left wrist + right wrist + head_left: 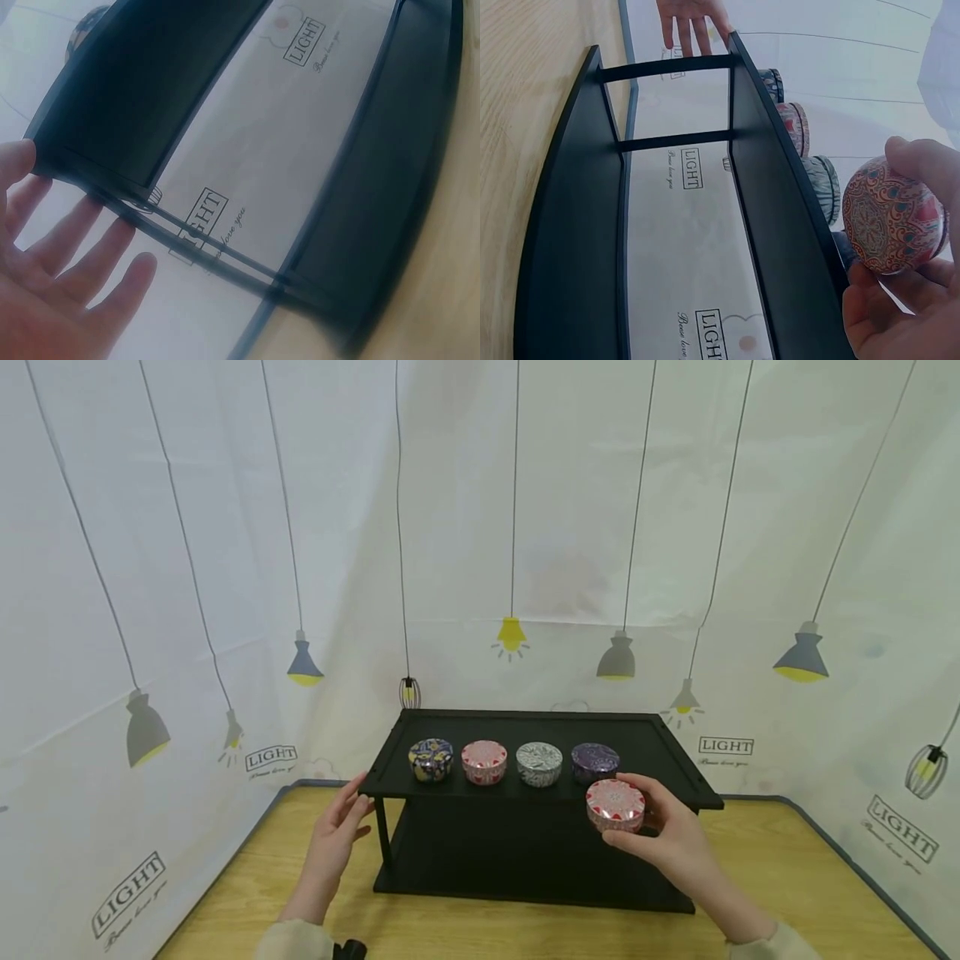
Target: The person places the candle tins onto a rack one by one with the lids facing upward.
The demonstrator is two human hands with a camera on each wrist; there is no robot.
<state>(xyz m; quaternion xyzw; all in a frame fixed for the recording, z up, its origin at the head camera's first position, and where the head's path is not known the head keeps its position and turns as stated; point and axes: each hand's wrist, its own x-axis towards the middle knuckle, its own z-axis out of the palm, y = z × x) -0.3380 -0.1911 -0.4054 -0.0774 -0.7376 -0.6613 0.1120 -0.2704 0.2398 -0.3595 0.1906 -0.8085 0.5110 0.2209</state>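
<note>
Pinched between the thumb and fingers of my right hand is a round pink tin with red hearts on its lid. It is held in front of the right part of a black two-tier shelf, near top-board height; its orange-and-blue patterned underside shows in the right wrist view. My left hand touches the shelf's left end, its fingers fairly straight along the edge. On the top board stand a dark floral tin, a pink tin, a silver-grey tin and a purple tin, side by side.
The shelf's lower board sits on a wooden table. A white backdrop printed with hanging lamps encloses the back and both sides. Close to the left sleeve, a small black object shows at the bottom edge.
</note>
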